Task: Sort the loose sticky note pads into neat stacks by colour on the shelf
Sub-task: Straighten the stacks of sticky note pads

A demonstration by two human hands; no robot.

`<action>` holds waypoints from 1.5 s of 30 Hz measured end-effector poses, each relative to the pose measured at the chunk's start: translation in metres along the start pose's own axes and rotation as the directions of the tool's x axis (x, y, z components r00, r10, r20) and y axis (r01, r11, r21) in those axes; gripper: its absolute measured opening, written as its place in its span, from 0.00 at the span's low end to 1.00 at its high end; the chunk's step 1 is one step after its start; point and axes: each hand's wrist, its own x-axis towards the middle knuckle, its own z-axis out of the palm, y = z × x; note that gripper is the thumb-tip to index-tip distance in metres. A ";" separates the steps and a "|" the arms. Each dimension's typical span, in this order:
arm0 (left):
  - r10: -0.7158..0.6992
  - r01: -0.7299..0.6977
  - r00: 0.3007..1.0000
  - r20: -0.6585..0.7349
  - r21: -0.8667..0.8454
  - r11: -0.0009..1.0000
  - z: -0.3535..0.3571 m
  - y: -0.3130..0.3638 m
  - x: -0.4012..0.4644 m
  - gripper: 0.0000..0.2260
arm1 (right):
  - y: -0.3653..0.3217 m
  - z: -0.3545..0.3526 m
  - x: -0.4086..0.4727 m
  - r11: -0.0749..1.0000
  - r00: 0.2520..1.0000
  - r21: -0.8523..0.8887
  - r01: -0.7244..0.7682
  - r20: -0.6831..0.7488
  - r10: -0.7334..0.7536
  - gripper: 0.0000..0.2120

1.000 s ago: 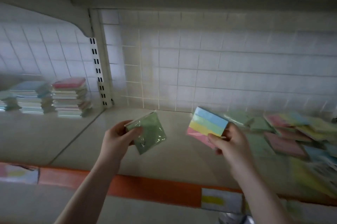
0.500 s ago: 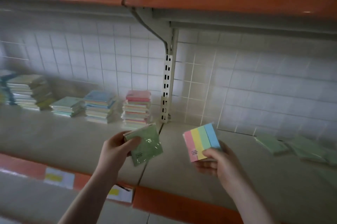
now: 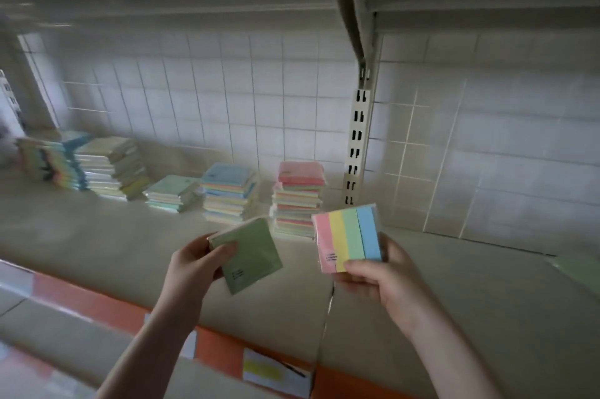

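Upright, striped pad [image 3: 349,237], stripes vertical.

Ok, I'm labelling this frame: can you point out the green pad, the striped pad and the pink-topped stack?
green pad [image 3: 251,255]: head view, middle of its face.
striped pad [image 3: 349,237]: head view, its green stripe.
pink-topped stack [image 3: 302,172]: head view, pink top pad.

Left hand [image 3: 191,265] holds green pad [image 3: 251,255]; right hand [image 3: 386,278] holds striped pad [image 3: 349,237].
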 end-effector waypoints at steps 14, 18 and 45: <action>-0.006 0.010 0.990 0.141 -0.033 0.999 -0.184 0.020 0.164 0.06 | 0.031 0.230 0.074 0.982 0.959 -0.136 0.129 -0.235 -0.158 0.18; -0.030 0.034 0.987 0.159 -0.024 0.999 -0.217 0.032 0.194 0.06 | 0.030 0.280 0.093 0.980 0.957 -0.128 0.153 -0.228 -0.179 0.18; -0.129 0.125 0.973 0.189 0.033 0.992 -0.451 0.062 0.357 0.04 | 0.053 0.541 0.188 0.975 0.941 -0.006 0.223 -0.261 -0.217 0.09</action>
